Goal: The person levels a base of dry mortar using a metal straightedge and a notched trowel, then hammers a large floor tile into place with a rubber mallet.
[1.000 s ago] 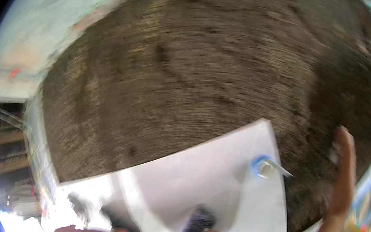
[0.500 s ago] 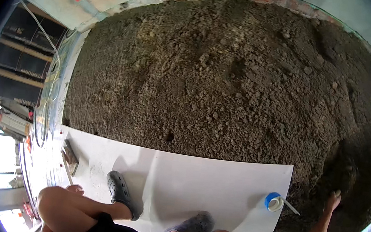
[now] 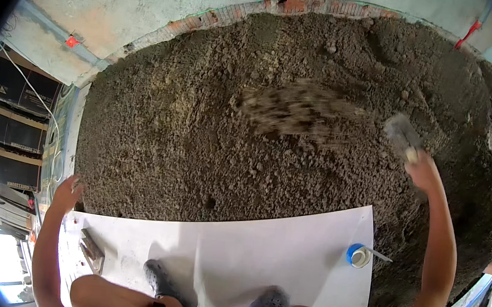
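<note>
While the right hand (image 3: 422, 171) has its grip wrapped round the trowel (image 3: 402, 133), over the right part of the coarse mortar (image 3: 154, 154), loose mix (image 3: 300, 109) blurs leftward. A low, level flick should scatter evenly; whether the left hand's grip (image 3: 68, 194) is open, I cannot tell.

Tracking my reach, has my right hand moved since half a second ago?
Yes: the right hand has moved forward, from beside the board to beyond its far edge.
</note>
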Demonstrator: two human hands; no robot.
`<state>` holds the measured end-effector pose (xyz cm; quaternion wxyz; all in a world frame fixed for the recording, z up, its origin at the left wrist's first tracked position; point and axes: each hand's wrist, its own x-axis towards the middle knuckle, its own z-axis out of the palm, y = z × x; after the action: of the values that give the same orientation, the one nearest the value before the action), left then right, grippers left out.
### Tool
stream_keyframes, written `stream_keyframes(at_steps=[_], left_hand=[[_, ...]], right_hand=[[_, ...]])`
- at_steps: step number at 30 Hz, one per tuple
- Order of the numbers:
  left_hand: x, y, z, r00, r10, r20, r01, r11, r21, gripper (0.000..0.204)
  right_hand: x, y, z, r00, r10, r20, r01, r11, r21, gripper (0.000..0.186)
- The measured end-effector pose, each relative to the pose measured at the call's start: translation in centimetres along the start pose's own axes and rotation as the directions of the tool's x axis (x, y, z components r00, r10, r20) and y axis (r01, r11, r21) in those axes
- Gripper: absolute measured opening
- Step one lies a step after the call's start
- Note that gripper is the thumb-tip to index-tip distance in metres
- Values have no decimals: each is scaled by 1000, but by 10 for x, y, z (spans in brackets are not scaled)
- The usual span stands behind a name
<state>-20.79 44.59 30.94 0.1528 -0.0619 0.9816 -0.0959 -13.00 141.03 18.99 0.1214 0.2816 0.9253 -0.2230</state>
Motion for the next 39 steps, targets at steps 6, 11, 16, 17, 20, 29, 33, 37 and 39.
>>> stream_keyframes(at_steps=[6, 11, 16, 17, 20, 29, 33, 37, 39], left_hand=[[-48, -50, 153, 952, -112, 286, 89, 992, 95, 53], [-71, 101, 187, 870, -184, 457, 232, 972, -49, 53], [-63, 150, 201, 858, -120, 499, 159, 987, -36, 53], [-59, 154, 207, 853, -101, 512, 141, 989, -39, 53], [-63, 117, 195, 848, -138, 512, 164, 987, -6, 53], [-130, 26, 196, 782, -133, 609, 183, 983, -21, 53], [-171, 14, 217, 748, -129, 651, 244, 966, -90, 53], [-221, -4, 239, 711, -153, 687, 331, 934, -134, 53], [-233, -4, 248, 700, -155, 697, 362, 919, -159, 53]], right_hand=[[-173, 205, 57, 748, 663, -2, -582, 658, 478, 19], [-245, 225, 88, 559, 780, 282, -696, 257, 670, 18], [-148, 270, 68, 541, 797, 269, -680, 226, 698, 31], [-123, 293, 74, 538, 800, 266, -634, 177, 752, 32], [-43, 267, 93, 481, 847, 227, -747, 260, 612, 24], [-60, 374, 140, 676, 686, -269, -334, 610, 719, 49], [-68, 377, 154, 656, 507, -559, -221, 837, 500, 36], [-71, 334, 100, 812, 543, -214, -247, 653, 716, 27], [-57, 292, 70, 880, 431, -197, -216, 735, 643, 24]])
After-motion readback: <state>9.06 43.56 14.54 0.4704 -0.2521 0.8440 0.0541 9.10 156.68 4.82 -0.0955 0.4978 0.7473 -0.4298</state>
